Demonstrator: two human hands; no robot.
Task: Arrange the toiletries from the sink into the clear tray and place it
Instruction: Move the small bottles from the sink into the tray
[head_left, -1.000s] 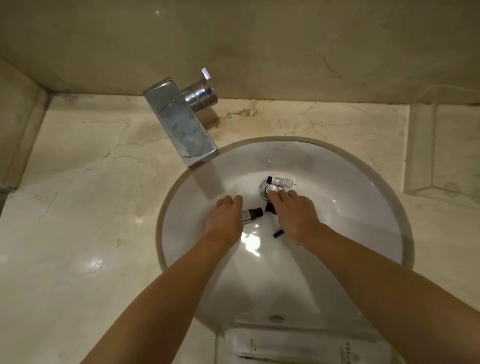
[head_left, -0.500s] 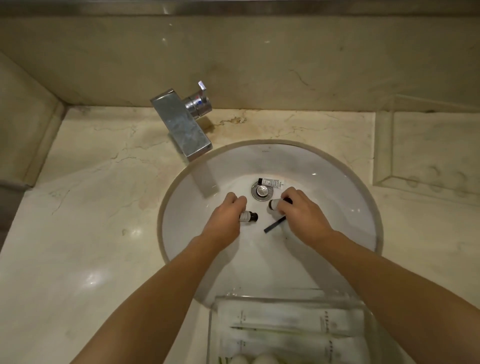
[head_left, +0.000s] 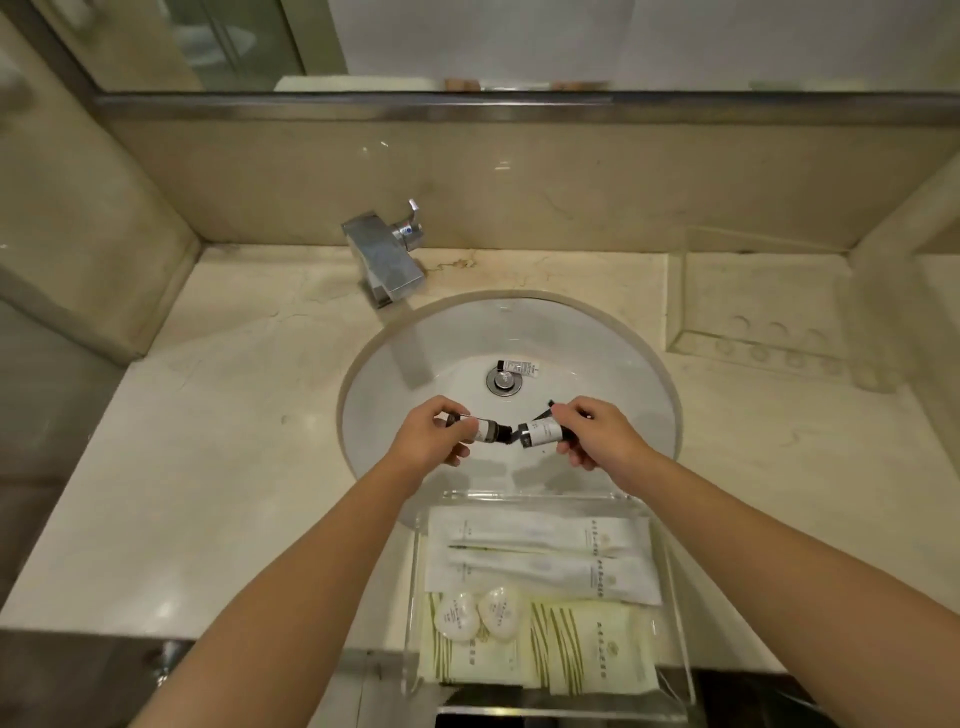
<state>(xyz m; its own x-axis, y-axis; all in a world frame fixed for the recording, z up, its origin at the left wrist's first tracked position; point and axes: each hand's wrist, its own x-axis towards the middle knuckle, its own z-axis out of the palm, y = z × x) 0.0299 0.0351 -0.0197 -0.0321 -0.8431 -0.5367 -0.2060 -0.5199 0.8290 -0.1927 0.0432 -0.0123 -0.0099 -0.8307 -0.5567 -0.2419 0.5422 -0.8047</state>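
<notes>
Since half a second earlier both hands had risen off the basin floor, each carrying a small bottle up above the bowl. In the head view, the left hand gripped a pale bottle with a dark cap, cap pointing right, and the right hand gripped a second small bottle together with a thin dark item whose tip showed above the fingers; what it was could not be told. The two caps nearly met over the middle of the sink. A third small tube lay on the basin floor just behind the drain. The clear tray sat on the surface at the near rim of the sink, its front edge overhanging the surface's front edge; white sachets, two round soaps and striped packets filled most of it. The faucet stood at the far left rim. A second clear tray rested at the far right.
</notes>
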